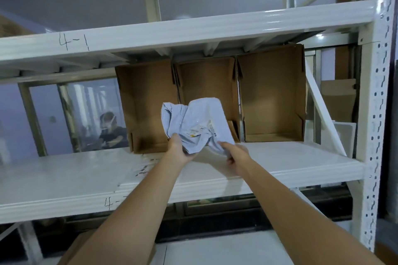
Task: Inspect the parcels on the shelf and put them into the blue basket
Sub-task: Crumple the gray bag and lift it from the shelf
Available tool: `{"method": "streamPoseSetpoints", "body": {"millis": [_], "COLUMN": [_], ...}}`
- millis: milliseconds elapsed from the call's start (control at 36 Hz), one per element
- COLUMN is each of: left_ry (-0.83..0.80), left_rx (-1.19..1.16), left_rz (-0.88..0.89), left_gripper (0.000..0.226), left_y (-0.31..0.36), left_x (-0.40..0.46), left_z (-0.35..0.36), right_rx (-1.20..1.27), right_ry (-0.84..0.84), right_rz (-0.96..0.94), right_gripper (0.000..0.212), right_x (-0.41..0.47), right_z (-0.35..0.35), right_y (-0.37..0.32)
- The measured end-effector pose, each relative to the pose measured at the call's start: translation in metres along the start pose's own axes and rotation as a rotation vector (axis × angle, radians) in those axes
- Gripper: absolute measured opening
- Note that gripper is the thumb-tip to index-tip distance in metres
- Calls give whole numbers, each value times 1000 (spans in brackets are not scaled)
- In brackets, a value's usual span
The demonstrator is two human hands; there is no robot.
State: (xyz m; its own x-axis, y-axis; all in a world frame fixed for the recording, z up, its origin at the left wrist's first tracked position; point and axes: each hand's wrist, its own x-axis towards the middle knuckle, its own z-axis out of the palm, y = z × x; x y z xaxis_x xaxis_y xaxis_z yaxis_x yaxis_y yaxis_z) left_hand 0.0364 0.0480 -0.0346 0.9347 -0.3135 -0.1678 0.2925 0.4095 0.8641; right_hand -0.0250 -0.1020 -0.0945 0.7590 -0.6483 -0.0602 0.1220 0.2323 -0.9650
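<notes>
Both hands grip one parcel (195,123) mid-frame, left hand (179,148) and right hand (235,155) pinching its lower edge. Looks a soft, light, crumpling poly bag. Support underneath, basket not visible.

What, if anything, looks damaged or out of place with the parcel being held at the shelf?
The soft grey parcel is badly crumpled and folded over, held by the left hand and right hand in front of the cardboard boxes. No tear is visible.
</notes>
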Motion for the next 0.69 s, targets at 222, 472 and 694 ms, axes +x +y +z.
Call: {"method": "streamPoseSetpoints", "body": {"millis": [222,472,694], "left_ry": [-359,-1115,-665], "left_rx": [316,822,579], "left_rz": [-242,-642,75], "left_gripper": [20,40,27], "left_y": [-50,-23,-10], "left_x": [5,-10,-7], "left_z": [-22,-20,13], "right_rx": [-72,-443,-1035], "right_ry": [290,258,232], "right_rz": [6,-28,-312], "right_gripper": [60,18,36], "right_x": [48,75,71], "right_z": [-58,-61,-46], "right_y": [-7,-18,-21]}}
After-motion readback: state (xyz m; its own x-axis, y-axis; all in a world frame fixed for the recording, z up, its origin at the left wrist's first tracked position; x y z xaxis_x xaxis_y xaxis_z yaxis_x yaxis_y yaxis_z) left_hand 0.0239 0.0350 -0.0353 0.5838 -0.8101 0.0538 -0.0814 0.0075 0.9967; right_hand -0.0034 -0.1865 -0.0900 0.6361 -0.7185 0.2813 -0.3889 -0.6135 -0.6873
